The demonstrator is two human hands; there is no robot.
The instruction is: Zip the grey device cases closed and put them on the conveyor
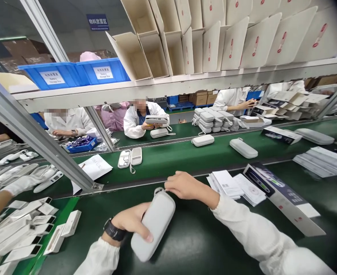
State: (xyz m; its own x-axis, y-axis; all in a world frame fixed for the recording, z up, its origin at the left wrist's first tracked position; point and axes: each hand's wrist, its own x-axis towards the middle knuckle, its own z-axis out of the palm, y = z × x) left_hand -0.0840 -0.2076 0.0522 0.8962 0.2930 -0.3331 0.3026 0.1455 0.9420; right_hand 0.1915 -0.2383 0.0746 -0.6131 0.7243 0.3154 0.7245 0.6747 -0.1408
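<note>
Head view, read from left to right. At the far left we see small white cartons [28,233] lying in loose rows on the green table [203,244]. Next comes our left hand [134,221], a dark watch [112,231] at its wrist, with the fingers curled round the lower half of the grey zip case [153,225] and the thumb pressed along its near edge. The case is a slim oblong pouch with rounded ends and a matte fabric skin; it lies tilted, its far end towards the belt, and rests on or just above the table. Our right hand [185,185] is closed over that far end, the fingertips bent down at what we take to be the zip pull or loop, though the knuckles hide the exact contact. For the step in hand, we judge that the left hand should steady the body firmly without crushing the shell, while the right works the end in one smooth motion along the seam. To the right lie folded leaflets [231,185] and a printed product box [280,194], near but apart from the case. Beyond, more grey cases [243,148] sit on the conveyor belt [185,156].
</note>
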